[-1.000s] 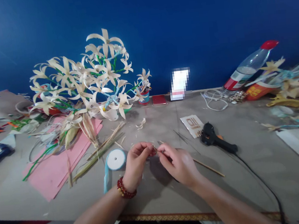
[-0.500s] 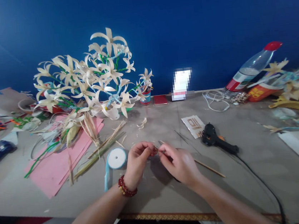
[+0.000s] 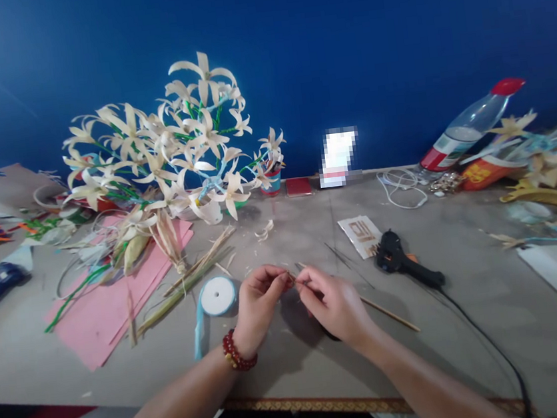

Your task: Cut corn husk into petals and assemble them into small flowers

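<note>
Over the middle of the table, my left hand [image 3: 262, 305] and my right hand [image 3: 332, 303] meet fingertip to fingertip. Both pinch a thin brownish strip [image 3: 292, 278], mostly hidden by the fingers, so its kind is unclear. A red bead bracelet [image 3: 237, 351] circles my left wrist. Close to the left hand lies a roll of light blue tape [image 3: 218, 296] with its loose end trailing toward me. A thin wooden stick [image 3: 391, 314] lies beside and partly behind my right hand. Dark thin wires [image 3: 348, 263] rest beyond it.
A black glue gun [image 3: 408, 264] with its cord lies right, beside a small patterned card [image 3: 360, 235]. Pale handmade flowers [image 3: 204, 133] stand back left. Pink paper sheets [image 3: 88, 331] and dry husk stalks [image 3: 187, 290] lie left. A plastic bottle [image 3: 470, 127] leans back right.
Almost nothing differs. Both hands keep their pinch in the same place, with only slight shifts of the fingers and left wrist.
</note>
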`<state>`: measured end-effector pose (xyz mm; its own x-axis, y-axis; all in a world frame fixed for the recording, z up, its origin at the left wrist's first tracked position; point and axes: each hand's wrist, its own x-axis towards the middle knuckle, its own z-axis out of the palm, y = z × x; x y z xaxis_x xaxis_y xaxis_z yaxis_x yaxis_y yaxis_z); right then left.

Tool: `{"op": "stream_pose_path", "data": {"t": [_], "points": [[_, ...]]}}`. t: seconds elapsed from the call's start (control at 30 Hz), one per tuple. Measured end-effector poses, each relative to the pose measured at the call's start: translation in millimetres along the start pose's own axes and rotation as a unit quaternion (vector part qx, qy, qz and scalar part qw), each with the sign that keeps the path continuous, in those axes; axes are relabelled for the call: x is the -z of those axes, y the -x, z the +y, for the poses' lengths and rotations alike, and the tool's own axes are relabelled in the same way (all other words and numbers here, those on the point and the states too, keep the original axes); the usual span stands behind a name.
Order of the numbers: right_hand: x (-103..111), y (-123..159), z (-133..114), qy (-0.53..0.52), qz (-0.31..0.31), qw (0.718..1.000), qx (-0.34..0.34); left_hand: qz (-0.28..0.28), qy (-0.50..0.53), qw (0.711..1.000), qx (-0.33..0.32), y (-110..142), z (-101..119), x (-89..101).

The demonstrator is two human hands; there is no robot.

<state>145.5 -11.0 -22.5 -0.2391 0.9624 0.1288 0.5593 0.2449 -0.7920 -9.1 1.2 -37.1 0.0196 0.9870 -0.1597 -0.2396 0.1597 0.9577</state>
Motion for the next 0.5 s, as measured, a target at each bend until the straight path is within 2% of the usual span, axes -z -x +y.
{"op": "stream_pose_path", "data": {"t": [0.33, 0.5], "points": [[0.9, -1.2, -2.5, -0.049, -0.005, 0.999, -0.009, -0.003, 0.0, 1.0, -0.007, 0.5, -1.1, -1.1], [0.0, -1.4, 0.4, -0.086, -0.025, 0.995, -0.037, -0.003, -0.002, 1.0, -0.009, 1.2, -1.2, -1.5]]}}
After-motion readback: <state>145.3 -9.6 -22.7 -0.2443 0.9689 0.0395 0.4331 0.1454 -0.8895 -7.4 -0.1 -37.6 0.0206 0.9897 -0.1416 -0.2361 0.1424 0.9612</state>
